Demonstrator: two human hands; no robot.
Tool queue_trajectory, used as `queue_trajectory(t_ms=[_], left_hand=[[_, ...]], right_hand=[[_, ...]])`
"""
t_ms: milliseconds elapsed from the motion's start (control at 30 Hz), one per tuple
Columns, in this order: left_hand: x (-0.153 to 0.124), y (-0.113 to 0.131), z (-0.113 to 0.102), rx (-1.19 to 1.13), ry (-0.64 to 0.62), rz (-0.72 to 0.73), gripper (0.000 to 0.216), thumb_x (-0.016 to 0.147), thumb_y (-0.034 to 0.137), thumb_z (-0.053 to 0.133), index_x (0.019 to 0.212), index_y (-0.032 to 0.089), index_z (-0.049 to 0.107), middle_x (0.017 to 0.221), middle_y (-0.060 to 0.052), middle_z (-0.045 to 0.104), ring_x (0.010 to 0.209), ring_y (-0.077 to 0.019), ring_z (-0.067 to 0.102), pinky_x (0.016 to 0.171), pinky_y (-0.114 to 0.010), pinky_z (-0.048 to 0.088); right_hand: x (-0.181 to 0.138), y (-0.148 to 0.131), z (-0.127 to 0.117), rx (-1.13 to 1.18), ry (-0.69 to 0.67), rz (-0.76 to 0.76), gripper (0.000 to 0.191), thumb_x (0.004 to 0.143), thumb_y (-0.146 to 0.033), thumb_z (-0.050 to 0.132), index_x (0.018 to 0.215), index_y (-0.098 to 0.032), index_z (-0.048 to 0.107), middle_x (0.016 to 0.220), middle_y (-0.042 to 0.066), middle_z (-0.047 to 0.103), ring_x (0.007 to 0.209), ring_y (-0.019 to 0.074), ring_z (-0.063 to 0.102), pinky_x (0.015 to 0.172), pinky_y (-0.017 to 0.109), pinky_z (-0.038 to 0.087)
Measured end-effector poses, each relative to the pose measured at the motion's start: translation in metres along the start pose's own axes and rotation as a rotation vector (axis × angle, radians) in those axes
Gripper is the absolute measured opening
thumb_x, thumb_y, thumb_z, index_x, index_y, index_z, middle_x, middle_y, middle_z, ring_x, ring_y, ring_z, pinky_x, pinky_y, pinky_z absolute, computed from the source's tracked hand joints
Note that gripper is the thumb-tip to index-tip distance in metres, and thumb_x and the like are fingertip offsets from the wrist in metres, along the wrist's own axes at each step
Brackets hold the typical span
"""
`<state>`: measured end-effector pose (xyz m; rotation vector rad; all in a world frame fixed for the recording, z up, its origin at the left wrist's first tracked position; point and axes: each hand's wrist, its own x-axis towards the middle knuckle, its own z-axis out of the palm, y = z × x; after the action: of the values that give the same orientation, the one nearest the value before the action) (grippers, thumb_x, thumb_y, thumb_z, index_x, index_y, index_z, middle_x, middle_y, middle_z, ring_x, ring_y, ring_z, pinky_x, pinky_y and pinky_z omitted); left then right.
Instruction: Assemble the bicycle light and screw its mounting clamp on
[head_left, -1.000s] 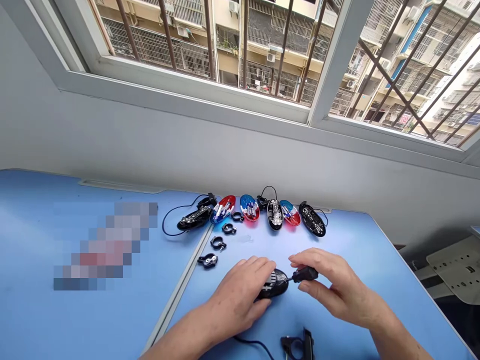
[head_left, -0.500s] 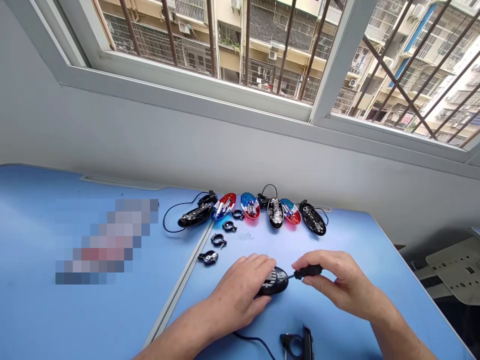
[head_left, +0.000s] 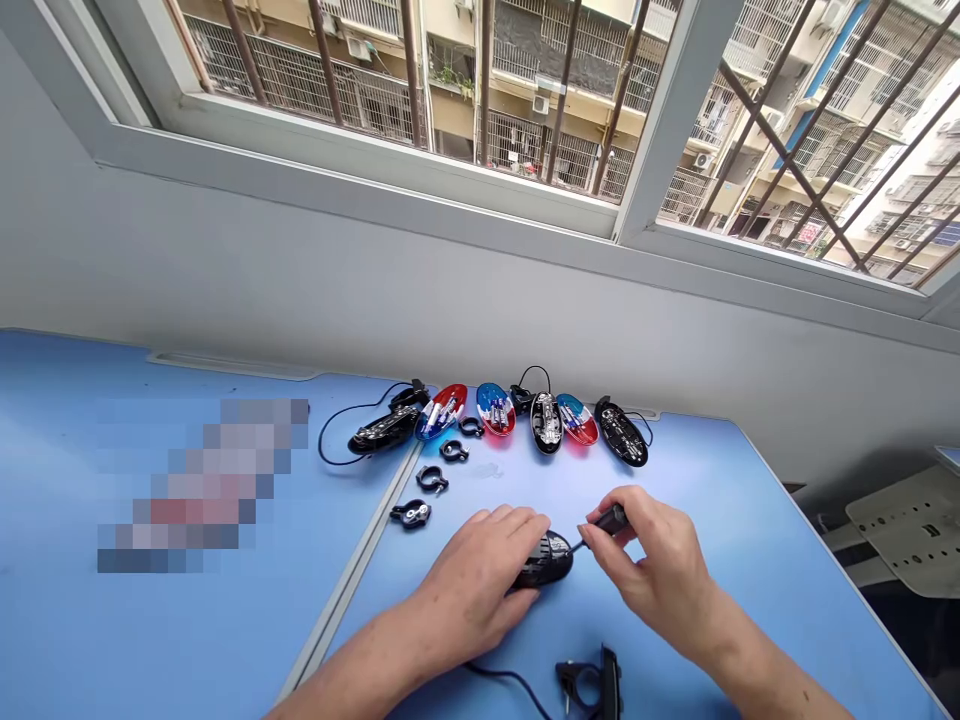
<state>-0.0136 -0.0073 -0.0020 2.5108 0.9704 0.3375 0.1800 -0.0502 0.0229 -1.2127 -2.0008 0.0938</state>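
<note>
My left hand lies over a black oval housing on the blue table and grips it, hiding its left part. Between the thumb and fingers of my right hand is a small black-handled screwdriver. Its thin shaft slants down to the left, and the tip meets the housing's right end, where a screw is too small to make out. From below my left hand a black cable runs toward the near edge. A black bracket with a ring lies at the bottom, apart from both hands.
Along the wall lie black oval housings with cables and red-and-blue shells holding batteries. Several black ring clamps form a line beside the table seam. A blurred-out item lies at left. A barred window is above.
My right hand has turned, tilting the screwdriver from nearly level to a steeper slant, with its handle end raised. My left hand stays on the housing. The whole view has shifted slightly.
</note>
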Motion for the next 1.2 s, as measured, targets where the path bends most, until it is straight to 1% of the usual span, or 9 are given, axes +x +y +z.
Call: queue_trajectory(t_ms=[100, 167, 333, 400, 533, 633, 800, 1000, 1200], left_hand=[[0.000, -0.001, 0.001, 0.013, -0.002, 0.007, 0.036, 0.071, 0.010, 0.054, 0.104, 0.023, 0.050, 0.104, -0.005, 0.060, 0.092, -0.0249, 0.054, 0.077, -0.038, 0.043], [0.000, -0.001, 0.002, 0.015, -0.003, 0.002, 0.038, 0.071, 0.010, 0.054, 0.106, 0.022, 0.049, 0.104, -0.006, 0.060, 0.092, -0.0251, 0.054, 0.077, -0.038, 0.043], [-0.003, -0.002, 0.003, -0.018, 0.006, 0.001, 0.038, 0.070, 0.011, 0.056, 0.106, 0.022, 0.048, 0.107, -0.006, 0.060, 0.096, -0.0256, 0.054, 0.081, -0.039, 0.043], [-0.003, -0.003, 0.003, -0.025, 0.020, 0.012, 0.038, 0.070, 0.011, 0.055, 0.106, 0.023, 0.047, 0.107, -0.006, 0.060, 0.097, -0.0256, 0.054, 0.082, -0.039, 0.043], [-0.002, -0.003, 0.003, -0.024, 0.015, 0.008, 0.040, 0.069, 0.010, 0.055, 0.106, 0.023, 0.047, 0.107, -0.005, 0.061, 0.096, -0.0253, 0.054, 0.081, -0.038, 0.043], [-0.001, -0.001, 0.001, -0.015, -0.007, -0.009, 0.035, 0.070, 0.011, 0.054, 0.103, 0.022, 0.049, 0.104, -0.005, 0.061, 0.093, -0.0249, 0.054, 0.079, -0.037, 0.043], [-0.001, 0.001, -0.001, -0.009, 0.014, -0.011, 0.036, 0.069, 0.010, 0.053, 0.103, 0.024, 0.050, 0.102, -0.004, 0.061, 0.092, -0.0239, 0.054, 0.078, -0.035, 0.042], [-0.001, -0.003, 0.003, -0.014, 0.021, 0.021, 0.038, 0.069, 0.011, 0.052, 0.106, 0.023, 0.049, 0.103, -0.005, 0.061, 0.092, -0.0245, 0.053, 0.078, -0.037, 0.042], [-0.001, -0.006, 0.008, -0.003, 0.056, 0.039, 0.039, 0.069, 0.011, 0.051, 0.106, 0.023, 0.047, 0.102, -0.004, 0.061, 0.089, -0.0246, 0.053, 0.076, -0.036, 0.042]], right_hand=[[-0.002, -0.003, 0.007, -0.087, 0.080, -0.032, 0.004, 0.089, -0.019, 0.051, 0.088, -0.020, 0.047, 0.065, 0.000, 0.058, 0.054, 0.0114, 0.053, 0.049, 0.022, 0.046], [-0.002, -0.002, 0.010, -0.076, 0.077, -0.071, 0.003, 0.090, -0.020, 0.051, 0.092, -0.019, 0.048, 0.068, 0.001, 0.059, 0.057, 0.0123, 0.055, 0.052, 0.024, 0.049], [0.002, 0.006, 0.003, 0.091, 0.014, -0.155, 0.037, 0.092, -0.017, 0.049, 0.128, -0.021, 0.041, 0.088, 0.005, 0.066, 0.071, 0.0143, 0.063, 0.066, 0.029, 0.056], [0.004, 0.009, -0.005, 0.121, -0.048, -0.172, 0.045, 0.091, -0.014, 0.048, 0.135, -0.023, 0.037, 0.098, 0.007, 0.067, 0.079, 0.0151, 0.065, 0.071, 0.030, 0.057], [0.006, 0.009, -0.026, 0.145, -0.274, -0.163, 0.052, 0.091, -0.009, 0.044, 0.140, -0.023, 0.033, 0.122, 0.010, 0.060, 0.106, 0.0180, 0.061, 0.089, 0.034, 0.053], [0.008, 0.010, -0.035, 0.196, -0.332, -0.160, 0.047, 0.092, -0.008, 0.042, 0.135, -0.024, 0.038, 0.115, 0.008, 0.064, 0.104, 0.0169, 0.062, 0.088, 0.032, 0.053], [0.009, 0.011, -0.034, 0.179, -0.323, -0.105, 0.023, 0.092, -0.015, 0.048, 0.113, -0.024, 0.053, 0.092, 0.004, 0.069, 0.077, 0.0144, 0.065, 0.069, 0.026, 0.054], [0.004, 0.005, -0.027, 0.121, -0.277, -0.004, 0.015, 0.092, -0.018, 0.050, 0.106, -0.023, 0.052, 0.088, 0.003, 0.067, 0.073, 0.0137, 0.064, 0.067, 0.025, 0.052], [-0.003, 0.001, -0.018, 0.034, -0.155, -0.005, 0.007, 0.091, -0.022, 0.052, 0.098, -0.021, 0.050, 0.084, 0.003, 0.064, 0.067, 0.0128, 0.061, 0.059, 0.023, 0.050]])
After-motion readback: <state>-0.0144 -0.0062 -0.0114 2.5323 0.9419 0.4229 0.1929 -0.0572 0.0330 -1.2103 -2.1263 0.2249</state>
